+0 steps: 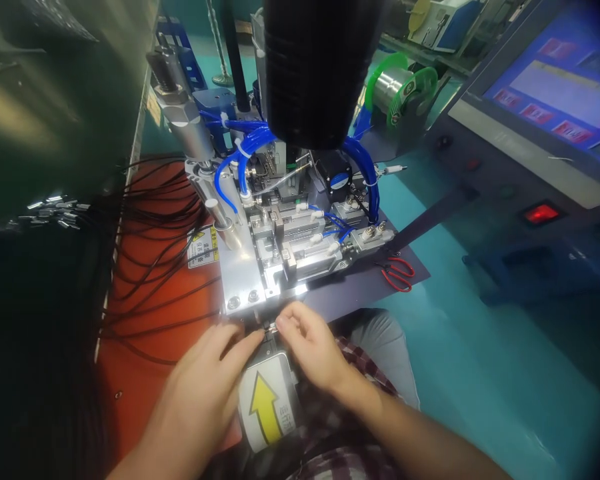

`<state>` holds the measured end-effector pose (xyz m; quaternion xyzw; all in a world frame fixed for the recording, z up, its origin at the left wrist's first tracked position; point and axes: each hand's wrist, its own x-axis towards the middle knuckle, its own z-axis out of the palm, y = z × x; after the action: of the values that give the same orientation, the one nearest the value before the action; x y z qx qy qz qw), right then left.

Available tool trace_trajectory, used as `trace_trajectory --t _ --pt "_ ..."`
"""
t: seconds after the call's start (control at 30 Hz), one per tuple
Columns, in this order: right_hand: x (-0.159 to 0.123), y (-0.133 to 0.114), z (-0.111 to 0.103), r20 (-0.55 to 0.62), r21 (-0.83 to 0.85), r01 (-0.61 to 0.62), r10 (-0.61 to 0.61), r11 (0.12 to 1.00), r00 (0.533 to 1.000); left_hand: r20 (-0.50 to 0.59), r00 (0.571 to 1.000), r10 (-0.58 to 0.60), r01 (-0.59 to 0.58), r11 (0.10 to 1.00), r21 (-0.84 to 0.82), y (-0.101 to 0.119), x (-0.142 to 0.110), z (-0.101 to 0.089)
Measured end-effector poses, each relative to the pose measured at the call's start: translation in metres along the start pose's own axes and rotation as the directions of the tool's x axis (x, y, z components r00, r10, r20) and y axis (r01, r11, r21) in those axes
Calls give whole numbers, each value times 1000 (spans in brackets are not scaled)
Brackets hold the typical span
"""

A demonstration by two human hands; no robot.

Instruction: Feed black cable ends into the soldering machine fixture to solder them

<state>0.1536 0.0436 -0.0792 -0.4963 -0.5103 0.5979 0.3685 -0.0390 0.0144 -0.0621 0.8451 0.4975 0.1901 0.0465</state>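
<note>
My left hand (207, 380) and my right hand (310, 343) meet at the front edge of a small metal machine fixture (260, 267). Both pinch a tiny dark part (269, 326) between their fingertips, right at the fixture's front slot. What exactly the part is, I cannot make out. Just below the hands lies a white label with a yellow arrow (267, 403) pointing toward the fixture. Thin black cables (155, 267) fan across the orange mat (140, 360) to the left of my left hand.
Blue air hoses (240, 157) loop over the fixture under a big black cylinder (315, 67). Red scissors (397, 273) lie on the dark plate at right. A solder wire spool (397, 87) stands behind. A control panel with a screen (555, 87) and a lit red switch (541, 213) is at right.
</note>
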Motion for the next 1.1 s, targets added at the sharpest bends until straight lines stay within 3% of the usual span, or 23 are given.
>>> trace_trajectory --t 0.13,0.33,0.5,0.67,0.93,1.1 --pt "-1 -2 2 -60 -118 89 -96 989 994 60 993 103 -110 984 139 -1 3 -6" --pt "1 -7 -2 -15 -222 126 -132 967 991 25 988 153 -155 982 107 -3 5 -7" --pt "3 -2 3 -28 -4 36 -37 999 999 12 988 154 -153 970 187 0 9 -9" --pt "5 1 3 49 136 -106 100 985 994 -94 974 206 -191 971 144 3 18 -13" --pt "2 2 -4 7 25 -23 23 999 1000 -33 999 38 -37 999 37 2 12 -2" --pt "3 -2 -1 -49 -95 42 -47 995 998 -31 999 16 -18 998 -65 0 10 -2"
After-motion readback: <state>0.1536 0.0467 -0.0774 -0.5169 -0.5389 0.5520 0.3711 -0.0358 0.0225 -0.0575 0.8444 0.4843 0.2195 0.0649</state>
